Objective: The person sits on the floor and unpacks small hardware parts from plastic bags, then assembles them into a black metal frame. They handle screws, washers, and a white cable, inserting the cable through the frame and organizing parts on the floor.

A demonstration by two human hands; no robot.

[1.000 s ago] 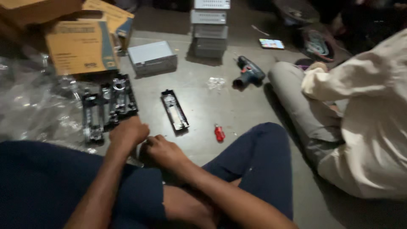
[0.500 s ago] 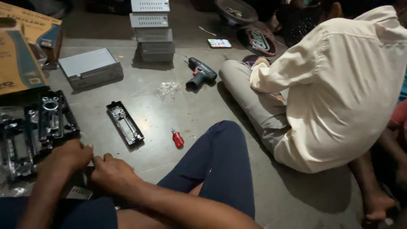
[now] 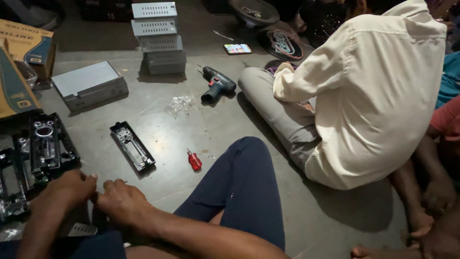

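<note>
A grey concrete floor (image 3: 191, 120) fills the view, and on its right side sits a person in a cream shirt (image 3: 378, 96) and grey trousers, back turned, taking up more room than anything else. The wearer's own leg in dark blue trousers (image 3: 239, 187) bends up from the bottom edge toward the middle. At the far left a brown cardboard box (image 3: 14, 88) with a dark blue band and a yellow patch leans in from the edge, and behind it a second brown carton (image 3: 28, 43) shows a blue printed stripe along its side. A stack of pale grey vented metal cases (image 3: 157, 36) stands at the top centre, and a single flat grey case (image 3: 88, 86) lies well apart to its left. Black plastic panels (image 3: 45, 146) lie together at the left, just above the hands. A lone black panel (image 3: 132, 146) lies near the middle, with a dark cordless drill (image 3: 218, 85) farther up. The left hand (image 3: 64, 189) and right hand (image 3: 122, 204) meet low on the left, fingers curled inward and pinched toward each other; the item between them is too small and dark to tell. A lit phone (image 3: 238, 48), a scrap of clear plastic (image 3: 179, 103) and a short red-handled screwdriver (image 3: 194, 159) lie scattered on the floor.
</note>
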